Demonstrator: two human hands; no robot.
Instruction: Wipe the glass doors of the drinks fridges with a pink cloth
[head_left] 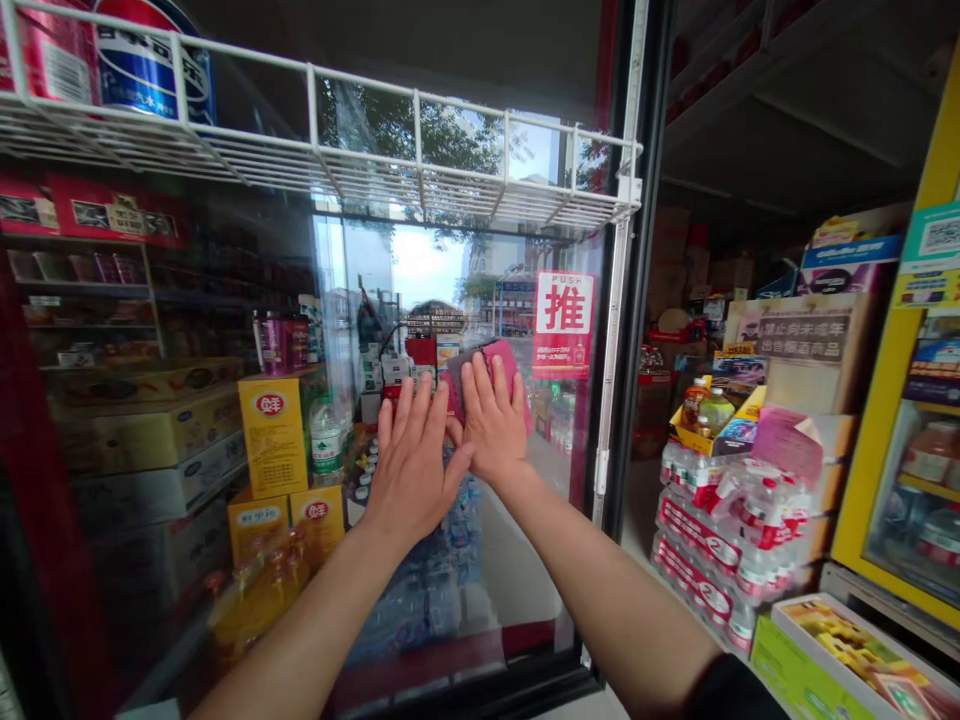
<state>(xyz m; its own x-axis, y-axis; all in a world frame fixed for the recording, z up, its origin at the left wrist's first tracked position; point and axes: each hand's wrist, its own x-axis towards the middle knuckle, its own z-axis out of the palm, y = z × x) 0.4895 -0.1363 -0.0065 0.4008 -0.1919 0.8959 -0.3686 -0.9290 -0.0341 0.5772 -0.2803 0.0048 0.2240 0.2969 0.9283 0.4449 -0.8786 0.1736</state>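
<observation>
Under the right hand, against glass, lies a pink-and-gray cloth.

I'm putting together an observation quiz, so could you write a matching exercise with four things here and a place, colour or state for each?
1. cloth
2. right hand
3. PUSH sticker
4. wire rack

A. white, near the top of the picture
B. pink and grey
C. red and white
D. spread flat on the cloth

Pairs: 1-B, 2-D, 3-C, 4-A
</observation>
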